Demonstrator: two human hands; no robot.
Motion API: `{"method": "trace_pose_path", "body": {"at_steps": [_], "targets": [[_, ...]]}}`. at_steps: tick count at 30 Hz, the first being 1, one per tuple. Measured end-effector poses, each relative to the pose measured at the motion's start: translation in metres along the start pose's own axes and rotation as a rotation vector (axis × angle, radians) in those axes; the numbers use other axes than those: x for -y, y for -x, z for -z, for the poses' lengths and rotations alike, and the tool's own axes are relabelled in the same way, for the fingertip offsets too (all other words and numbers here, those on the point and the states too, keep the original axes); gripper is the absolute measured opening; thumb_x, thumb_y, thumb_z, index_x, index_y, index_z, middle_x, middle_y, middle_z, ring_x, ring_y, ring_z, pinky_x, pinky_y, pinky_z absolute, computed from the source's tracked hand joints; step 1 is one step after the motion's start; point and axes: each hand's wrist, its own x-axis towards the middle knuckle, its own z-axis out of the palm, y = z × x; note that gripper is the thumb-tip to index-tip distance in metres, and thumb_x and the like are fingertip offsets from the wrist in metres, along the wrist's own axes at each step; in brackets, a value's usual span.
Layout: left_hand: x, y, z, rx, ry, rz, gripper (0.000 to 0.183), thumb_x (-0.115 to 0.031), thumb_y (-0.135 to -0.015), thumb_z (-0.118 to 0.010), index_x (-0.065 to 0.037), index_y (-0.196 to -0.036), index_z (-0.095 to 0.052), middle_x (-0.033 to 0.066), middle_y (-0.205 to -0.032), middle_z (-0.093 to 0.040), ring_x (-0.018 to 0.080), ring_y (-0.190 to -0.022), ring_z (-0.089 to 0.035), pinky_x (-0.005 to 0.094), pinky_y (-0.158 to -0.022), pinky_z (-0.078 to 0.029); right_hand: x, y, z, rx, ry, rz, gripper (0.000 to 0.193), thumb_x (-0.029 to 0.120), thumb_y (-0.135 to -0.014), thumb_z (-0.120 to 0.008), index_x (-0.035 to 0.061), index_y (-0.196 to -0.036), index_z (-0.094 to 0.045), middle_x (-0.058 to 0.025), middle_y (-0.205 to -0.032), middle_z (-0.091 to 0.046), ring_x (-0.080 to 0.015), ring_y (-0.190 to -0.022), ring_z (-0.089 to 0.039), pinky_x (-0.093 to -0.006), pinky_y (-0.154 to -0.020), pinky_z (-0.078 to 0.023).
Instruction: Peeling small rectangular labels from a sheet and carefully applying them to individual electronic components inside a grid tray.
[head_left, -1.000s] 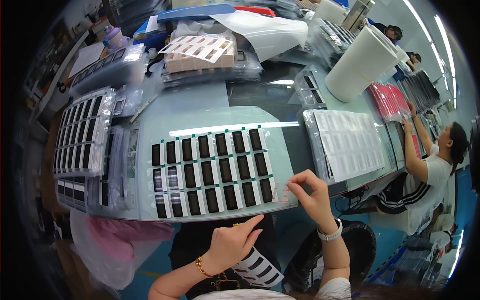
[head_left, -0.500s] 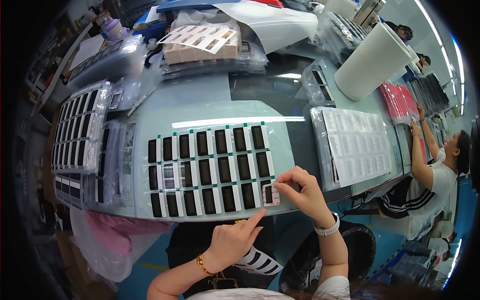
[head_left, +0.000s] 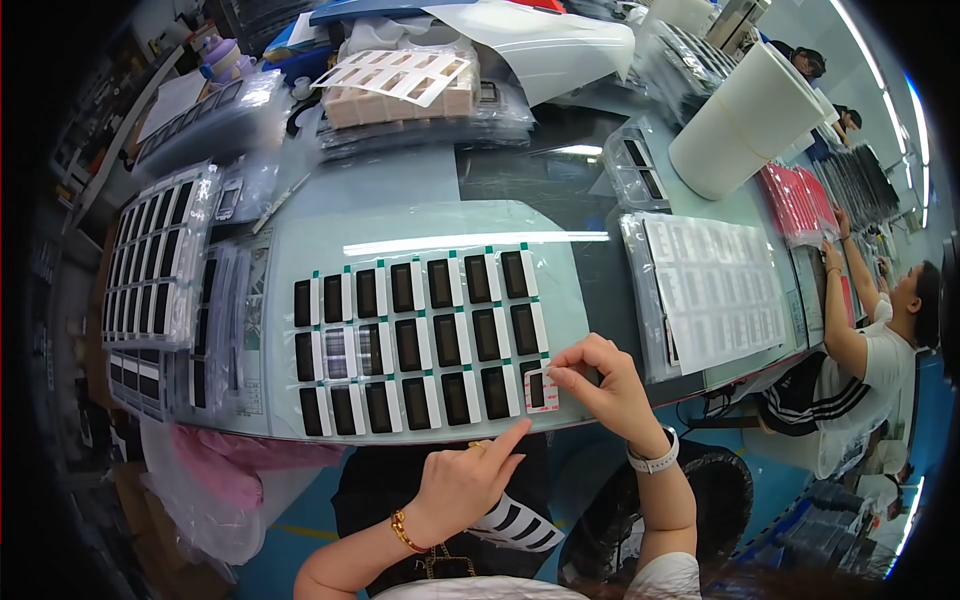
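At the near right corner of the dark panels [head_left: 447,340] on the bench [head_left: 385,190], the right hand [head_left: 608,385] pinches, thumb to forefinger, the upper right edge of a red-and-white frame [head_left: 551,393]. It lies left of that hand, over the nearest row's end panel, long axes both running away from the body. Farther off, the left hand [head_left: 455,488] points its forefinger just below the frame; whether it grips anything, I cannot tell.

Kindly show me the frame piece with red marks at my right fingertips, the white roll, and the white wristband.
Frame piece with red marks [head_left: 551,397]: head view, right strip of its border.
White roll [head_left: 742,128]: head view, middle of its curved side.
White wristband [head_left: 653,464]: head view, front of the band.
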Motion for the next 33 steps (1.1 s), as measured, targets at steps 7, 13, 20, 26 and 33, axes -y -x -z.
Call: {"method": "trace_pose_path", "body": {"at_steps": [7,13,20,26,33], "targets": [[0.0,-0.0004,-0.0015,-0.012,-0.022,-0.025,0.051,-0.019,-0.091,-0.073,-0.014,-0.141,-0.061,0.0046,-0.064,-0.062,0.023,-0.05,-0.061,0.0343,-0.048,-0.046,0.001,0.0002,-0.0003,-0.013,-0.017,-0.013,0.008,0.014,-0.088,-0.077,0.0072,-0.092,-0.075,-0.0012,-0.079,-0.065,-0.0145,-0.071,-0.056,-0.0304,-0.078,-0.039],[-0.0012,-0.0014,-0.0031,0.023,-0.091,-0.031,0.058,-0.019,-0.092,-0.073,-0.014,-0.147,-0.056,0.0021,-0.061,-0.058,0.0211,-0.048,-0.058,0.0338,-0.046,-0.044,0.001,0.0005,0.0003,0.005,-0.007,0.005,0.008,0.011,-0.088,-0.077,0.0047,-0.092,-0.075,0.0,-0.08,-0.062,-0.0118,-0.074,-0.049,-0.0275,-0.073,-0.039],[-0.0025,-0.0014,-0.0038,0.027,-0.144,-0.043,0.059,-0.018,-0.091,-0.073,-0.011,-0.147,-0.055,0.0021,-0.062,-0.058,0.0202,-0.048,-0.058,0.0336,-0.046,-0.044,-0.0006,0.0006,-0.0004,-0.013,-0.019,-0.009,0.008,0.011,-0.088,-0.078,0.0054,-0.093,-0.076,-0.0004,-0.081,-0.064,-0.0119,-0.074,-0.052,-0.0275,-0.074,-0.04],[-0.0018,-0.0021,-0.0038,0.018,-0.135,-0.053,0.06,-0.018,-0.09,-0.074,-0.01,-0.147,-0.055,0.0025,-0.063,-0.059,0.0208,-0.048,-0.058,0.0333,-0.046,-0.044,-0.0012,0.001,-0.0005,-0.017,-0.019,-0.008,0.009,0.012,-0.088,-0.078,0.0051,-0.093,-0.076,-0.0005,-0.08,-0.064,-0.0121,-0.073,-0.051,-0.0278,-0.073,-0.04],[-0.0068,-0.0062,-0.0064,0.01,-0.11,-0.078,0.061,-0.017,-0.09,-0.074,-0.012,-0.147,-0.055,0.0029,-0.063,-0.06,0.0213,-0.049,-0.059,0.0338,-0.046,-0.045,-0.0018,0.0011,-0.0015,-0.03,0.006,0.027,0.009,0.012,-0.087,-0.079,0.005,-0.092,-0.076,-0.0008,-0.079,-0.064,-0.0124,-0.072,-0.051,-0.028,-0.072,-0.04]]}}
